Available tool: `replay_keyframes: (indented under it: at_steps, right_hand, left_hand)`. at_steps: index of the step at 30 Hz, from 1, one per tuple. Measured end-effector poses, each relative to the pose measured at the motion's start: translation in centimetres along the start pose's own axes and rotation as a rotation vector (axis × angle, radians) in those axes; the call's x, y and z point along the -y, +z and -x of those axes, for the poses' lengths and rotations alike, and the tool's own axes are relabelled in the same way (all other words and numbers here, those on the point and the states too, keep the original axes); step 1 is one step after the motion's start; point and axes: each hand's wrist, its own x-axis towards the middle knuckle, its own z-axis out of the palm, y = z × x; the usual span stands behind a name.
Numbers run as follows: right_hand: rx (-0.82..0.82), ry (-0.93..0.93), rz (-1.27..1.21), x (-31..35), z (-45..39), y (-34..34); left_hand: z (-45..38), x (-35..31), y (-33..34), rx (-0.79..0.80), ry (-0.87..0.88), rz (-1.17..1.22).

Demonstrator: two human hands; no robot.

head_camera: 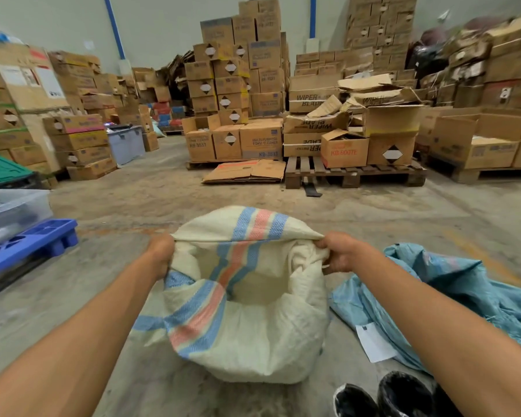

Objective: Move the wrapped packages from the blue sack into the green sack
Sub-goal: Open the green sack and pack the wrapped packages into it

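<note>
Striped sack (244, 311) rim clenched in left hand (161, 254) and right hand (340, 251), mouth open between.

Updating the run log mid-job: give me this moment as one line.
left hand: gripping rim | right hand: gripping rim | cream woven sack with blue-pink stripes: held open | crumpled blue plastic sack: right, on floor

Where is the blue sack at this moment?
In the head view, the blue sack lies crumpled on the concrete floor at the right, beside the white striped sack and under the right forearm, with a white paper label at its near edge.
</note>
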Motion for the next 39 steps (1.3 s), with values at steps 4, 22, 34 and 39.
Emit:
replay_keyframes:
  at_steps: [4, 22, 34, 39]
  right_hand:
    - [0.013, 0.09, -0.317, 0.9, -0.9, -3.1]
    - [0.081, -0.585, 0.62, -0.2, 1.2, -1.3]
    - [0.168, -0.833, 1.205, -6.9, 1.4, 8.1]
    - [-0.013, -0.608, 0.962, -5.0, -2.2, 8.2]
  left_hand:
    - [6.3, -0.8, -1.6, 0.248, -0.033, -0.042]
    - [2.0, 1.0, -2.8, -0.275, 0.396, -0.684]
    - [1.6, 0.8, 5.6, -0.164, 0.278, -0.032]
    - [3.5, 0.5, 2.0, 0.176, 0.429, -0.226]
